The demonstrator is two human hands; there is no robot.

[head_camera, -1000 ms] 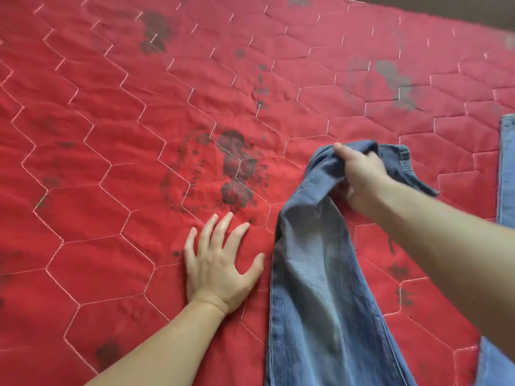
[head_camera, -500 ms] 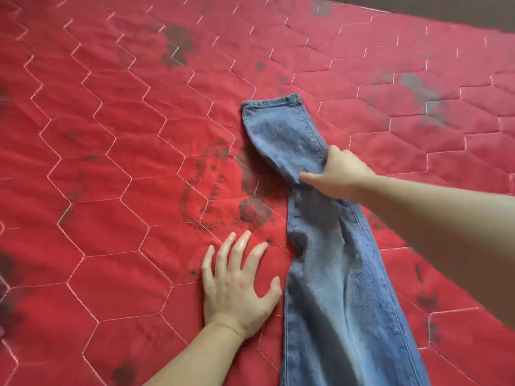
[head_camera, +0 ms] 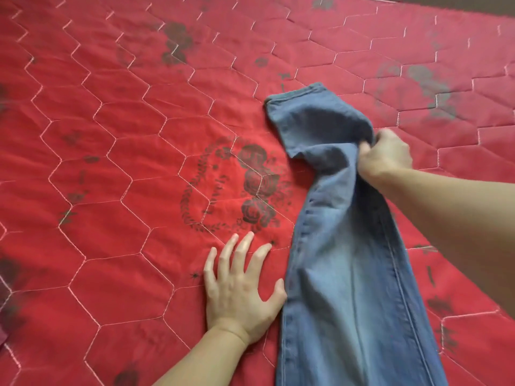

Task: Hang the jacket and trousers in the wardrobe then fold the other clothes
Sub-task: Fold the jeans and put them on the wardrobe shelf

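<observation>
Quilt (head_camera: 111, 190): red, stitched in hexagons, faded dark flower prints; it carries everything in view.

Jeans (head_camera: 348, 274): blue denim, one long strip running from the near edge away past both hands, hem end (head_camera: 301, 93) lying just beyond the right hand. Paler wash down the middle, darker at the seams. Cloth is bunched and twisted where it is held, flatter nearer the body.

Right hand (head_camera: 386, 154): fingers curled tight into a fistful of denim near the far end.

Left hand (head_camera: 239, 288): flat on the quilt, fingers spread, holding nothing; thumb just at the near-side seam of the jeans.

Step, as I judge it: laying the leg out straight. Best to draw the bunch away until the twist drops out (left palm could pin the seam), then smooth it flat.
</observation>
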